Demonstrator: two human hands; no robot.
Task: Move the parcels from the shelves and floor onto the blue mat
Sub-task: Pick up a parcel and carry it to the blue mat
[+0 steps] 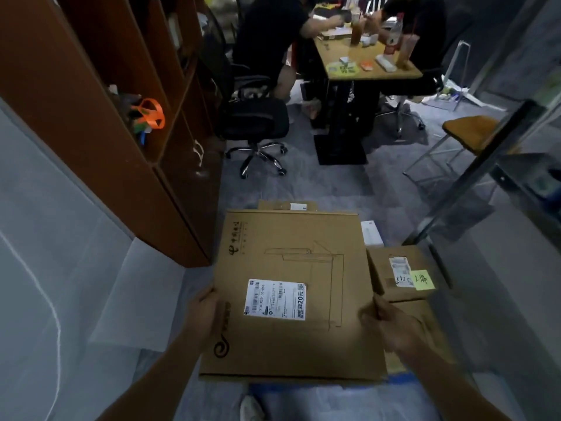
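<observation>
Left hand (206,311) and right hand (394,326) gripped the flat box (288,259) by opposite side edges, fingers curled round them, holding it level above the mat (303,387); it looked stiff, probably light yet unwieldy, so that two-sided hold suited it.

"20元" on label (274,300) of parcel (291,344)

The big box (291,296) is plain brown cardboard with black logos, a thin black line drawing and a white label (274,299) printed in black. At its three o'clock, a small box (400,271) is the same brown, with a yellow-green note (422,280) handwritten in black. A blue mat (273,387) shows at six o'clock. The shelf unit (91,117), at ten o'clock, is reddish brown and holds an orange ring (151,113). The carpet (303,183) is grey.
</observation>
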